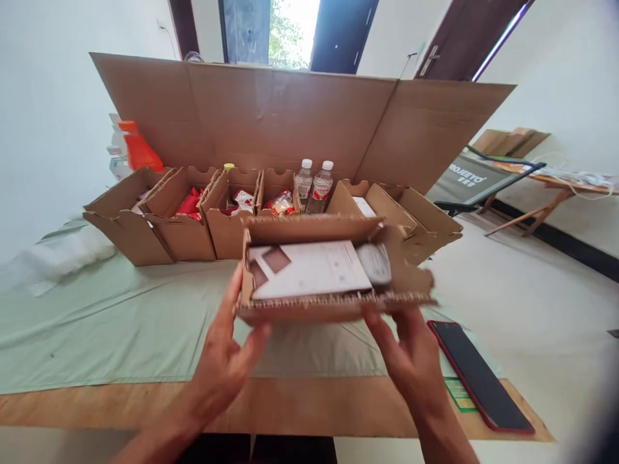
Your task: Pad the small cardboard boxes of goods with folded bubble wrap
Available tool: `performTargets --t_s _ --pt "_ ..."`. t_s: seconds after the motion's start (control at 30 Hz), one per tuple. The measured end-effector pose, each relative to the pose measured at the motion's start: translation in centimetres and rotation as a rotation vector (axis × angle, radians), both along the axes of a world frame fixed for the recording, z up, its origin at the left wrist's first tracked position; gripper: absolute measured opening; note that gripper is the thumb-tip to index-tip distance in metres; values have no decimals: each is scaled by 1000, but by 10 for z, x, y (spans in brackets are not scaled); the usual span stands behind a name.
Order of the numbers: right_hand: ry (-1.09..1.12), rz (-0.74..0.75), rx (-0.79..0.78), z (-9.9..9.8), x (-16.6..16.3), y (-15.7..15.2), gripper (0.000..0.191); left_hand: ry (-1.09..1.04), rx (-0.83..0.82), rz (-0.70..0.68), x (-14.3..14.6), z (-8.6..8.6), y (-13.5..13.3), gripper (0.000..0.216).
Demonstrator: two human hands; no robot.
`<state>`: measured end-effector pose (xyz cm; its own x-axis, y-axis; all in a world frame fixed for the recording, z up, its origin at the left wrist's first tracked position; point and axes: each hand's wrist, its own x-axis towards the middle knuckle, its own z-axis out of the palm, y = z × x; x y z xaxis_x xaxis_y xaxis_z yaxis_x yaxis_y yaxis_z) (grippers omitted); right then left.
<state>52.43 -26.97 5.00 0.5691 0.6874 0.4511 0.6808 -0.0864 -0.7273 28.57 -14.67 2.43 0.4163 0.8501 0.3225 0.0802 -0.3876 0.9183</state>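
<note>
Both my hands hold an open cardboard tray box [333, 306] above the table, tilted toward me. My left hand [227, 361] grips its left end and bottom edge with fingers curled. At the box's lower right edge my right hand [411, 361] supports it from beneath. Inside lie a white carton with brown squares [309, 270] and a grey rounded item [376, 263] at the right end.
A row of open cardboard boxes [178, 225] stands behind, holding red packets [190, 204] and two water bottles [314, 185]. A big cardboard sheet [290, 116] rises at the back. A dark phone [478, 377] lies right. An orange-capped bottle [138, 149] stands far left. Green cloth [120, 316] covers the table.
</note>
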Motion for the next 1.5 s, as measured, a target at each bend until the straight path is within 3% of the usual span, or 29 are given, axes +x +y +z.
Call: performTargets --t_s 0.1,0.2,0.37,0.47,0.53,0.7,0.8,0.9,1.0,1.13,1.23,1.37,1.5 --pt "-10 21 -39 -25 -14 -32 39 20 -57 27 -12 -27 -20 72" --pt "-44 21 -35 -42 -28 -38 47 40 -81 50 -17 -38 -13 71" --pt "-125 -105 -72 -64 -1 -64 47 6 -122 -137 32 -27 26 78" --pt "-34 -136 -143 -84 25 -90 49 29 -109 -208 64 -26 41 69" --pt "73 -168 -110 -92 40 -96 58 77 -106 -191 76 -34 43 64" --pt "331 -96 -38 -86 78 -65 86 128 -65 -5 80 -70 13 72" --pt "452 30 -104 -80 91 -48 74 116 -61 5 80 -83 -10 80" --pt "475 26 -115 -80 91 -46 59 115 -98 -16 87 -83 -18 90" --pt "440 -34 -96 -79 87 -47 56 143 -146 -38 103 -74 -10 95" --pt "394 -62 -46 -80 81 -38 43 167 -160 -121 127 -64 6 84" --pt "398 -78 -56 -84 76 -30 39 162 -165 -224 140 -66 8 73" --pt "337 -85 -156 -87 70 -24 35 122 -159 -245 144 -74 5 70" --pt "131 -140 -316 -76 71 -16 36 114 -159 -275 141 -77 15 70"
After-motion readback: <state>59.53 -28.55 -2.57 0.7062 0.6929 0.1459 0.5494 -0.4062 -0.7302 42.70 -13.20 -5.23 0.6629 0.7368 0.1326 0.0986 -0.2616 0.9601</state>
